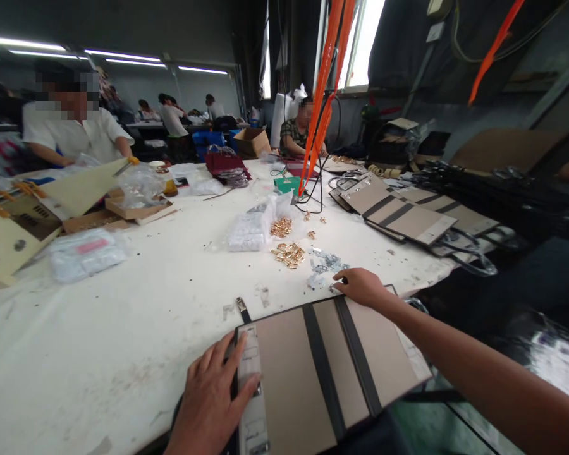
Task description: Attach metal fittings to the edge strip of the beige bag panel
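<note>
Beige panel (284, 354) under left hand (211, 392), fingers (234, 357) spread loosely. Right hand (361, 286) beside silver pieces (329, 262); fingers curled, cannot tell whether grasping.

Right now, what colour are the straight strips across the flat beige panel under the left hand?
The straight strips are near-black, as the head view shows best.
</note>
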A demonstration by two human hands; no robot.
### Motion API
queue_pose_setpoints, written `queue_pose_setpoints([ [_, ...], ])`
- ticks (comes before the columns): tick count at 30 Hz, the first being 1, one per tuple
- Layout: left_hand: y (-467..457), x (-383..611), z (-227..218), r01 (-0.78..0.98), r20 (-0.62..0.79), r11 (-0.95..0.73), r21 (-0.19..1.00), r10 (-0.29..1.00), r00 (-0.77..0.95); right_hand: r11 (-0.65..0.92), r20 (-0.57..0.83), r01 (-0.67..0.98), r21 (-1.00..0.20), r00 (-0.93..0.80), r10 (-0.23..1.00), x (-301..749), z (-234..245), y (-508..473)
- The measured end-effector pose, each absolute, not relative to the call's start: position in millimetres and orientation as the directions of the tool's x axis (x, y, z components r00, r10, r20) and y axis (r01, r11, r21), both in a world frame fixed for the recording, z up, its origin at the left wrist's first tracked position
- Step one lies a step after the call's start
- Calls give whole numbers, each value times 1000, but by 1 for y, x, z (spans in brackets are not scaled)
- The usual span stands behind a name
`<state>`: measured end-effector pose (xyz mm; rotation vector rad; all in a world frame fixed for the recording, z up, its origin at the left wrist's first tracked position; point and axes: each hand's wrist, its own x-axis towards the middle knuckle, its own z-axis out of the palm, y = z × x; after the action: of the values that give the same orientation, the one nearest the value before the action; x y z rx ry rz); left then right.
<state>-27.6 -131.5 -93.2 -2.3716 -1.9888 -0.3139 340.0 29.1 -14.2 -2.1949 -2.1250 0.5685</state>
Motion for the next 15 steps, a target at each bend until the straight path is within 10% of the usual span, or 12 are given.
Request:
queue_pose_setpoints([
  [15,-132,-24,-88,973,119,-141,184,986,120,-38,-253,964,-264,-31,967,370,-35,64],
])
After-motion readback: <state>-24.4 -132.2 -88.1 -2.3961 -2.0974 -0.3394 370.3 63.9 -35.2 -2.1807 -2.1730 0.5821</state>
